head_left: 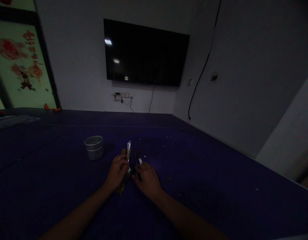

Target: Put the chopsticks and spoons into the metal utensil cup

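Observation:
A metal spoon point(128, 151) lies with its handle pointing away from me and its bowl toward me. The fingers of my left hand point(117, 170) are closed on its handle, above a bunch of wooden chopsticks point(120, 190) on the purple surface. Just to the right, my right hand point(146, 180) curls over a thin dark stick-like thing point(135, 158) and a utensil with a pale handle end point(140, 161). My fingers cover most of both, so their kind and how firmly they are gripped stay hidden. A grey perforated utensil holder point(94, 151) stands upright left of my hands.
The broad purple surface point(206, 186) has small white scraps on it, and it meets the walls at the back and right. A clear plastic sheet point(16, 120) lies far left. A television point(146, 53) hangs on the back wall, and a black cable point(200, 76) hangs at the right.

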A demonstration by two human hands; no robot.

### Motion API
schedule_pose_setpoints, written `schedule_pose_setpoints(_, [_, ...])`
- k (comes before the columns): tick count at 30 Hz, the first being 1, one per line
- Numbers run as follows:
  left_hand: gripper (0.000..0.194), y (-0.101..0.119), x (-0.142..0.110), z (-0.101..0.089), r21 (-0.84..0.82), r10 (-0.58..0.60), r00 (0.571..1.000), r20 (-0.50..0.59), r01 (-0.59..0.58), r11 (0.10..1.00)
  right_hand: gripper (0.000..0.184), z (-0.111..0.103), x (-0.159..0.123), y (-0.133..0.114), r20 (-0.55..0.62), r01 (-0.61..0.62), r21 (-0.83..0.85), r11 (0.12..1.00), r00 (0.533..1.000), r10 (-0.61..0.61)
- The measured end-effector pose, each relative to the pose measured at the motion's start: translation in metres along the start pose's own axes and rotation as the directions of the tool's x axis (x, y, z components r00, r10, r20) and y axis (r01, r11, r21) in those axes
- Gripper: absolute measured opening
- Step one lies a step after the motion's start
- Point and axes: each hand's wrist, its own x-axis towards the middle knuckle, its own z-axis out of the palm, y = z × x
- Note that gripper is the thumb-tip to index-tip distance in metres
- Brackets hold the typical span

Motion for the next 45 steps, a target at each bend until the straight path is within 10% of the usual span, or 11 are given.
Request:
schedule_pose_setpoints(10, [0.025, -0.009, 0.001, 0.007, -0.065, -0.100, 0.992, 0.074, 0.105, 0.992, 0.057, 0.001, -0.002, 0.001, -0.119, 0.274, 0.041, 0.961, 0.956, -0.267])
schedule_pose_setpoints(28, [0.025, -0.009, -0.001, 0.010, 0.381, -0.124, 0.983, 0.135, 0.064, 0.922, 0.025, 0.002, 0.001, 0.000, 0.031, 0.203, 0.022, 0.979, 0.978, -0.204])
schedule_pose_setpoints(45, [0.032, -0.007, -0.002, 0.009, 0.369, -0.111, 0.987, 0.117, 0.061, 0.927, 0.025, -0.003, -0.001, -0.007, 0.042, 0.239, 0.006, 0.971, 0.970, -0.239])
